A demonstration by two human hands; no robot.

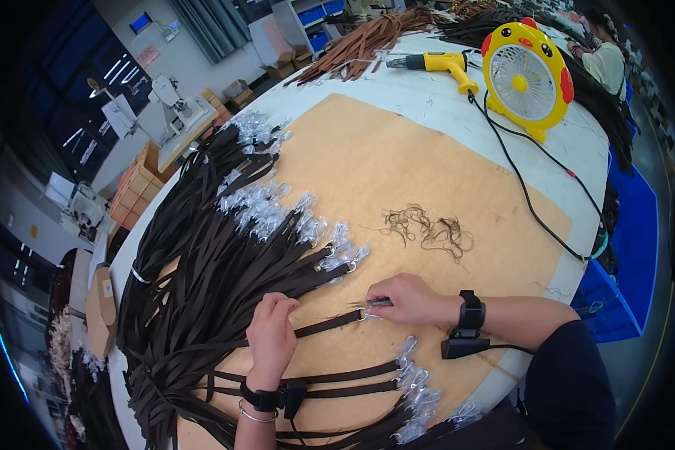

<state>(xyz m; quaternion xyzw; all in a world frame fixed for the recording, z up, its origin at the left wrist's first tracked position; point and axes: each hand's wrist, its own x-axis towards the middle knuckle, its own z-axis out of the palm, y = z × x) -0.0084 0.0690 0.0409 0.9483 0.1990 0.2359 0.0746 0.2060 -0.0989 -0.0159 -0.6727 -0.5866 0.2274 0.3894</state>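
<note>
My right hand (409, 298) is closed around small thread snips (380, 301), whose pointed tips reach left over the end of a dark brown strap (328, 324). A metal clasp in clear wrapping sits at that strap end, just below the snips. My left hand (270, 334) is over the same strap farther left, with its fingers curled together in a pinch; what lies between the fingertips is too small to make out. Two more straps (345, 373) lie below, their plastic-wrapped clasps (416, 382) pointing right.
A large heap of dark straps (195, 262) with wrapped clasps covers the left side. Loose thread clippings (435, 231) lie on the tan board (502, 202). Beyond are a yellow heat gun (439, 66), a yellow fan (525, 79) and its cable. A blue bin (630, 247) stands right.
</note>
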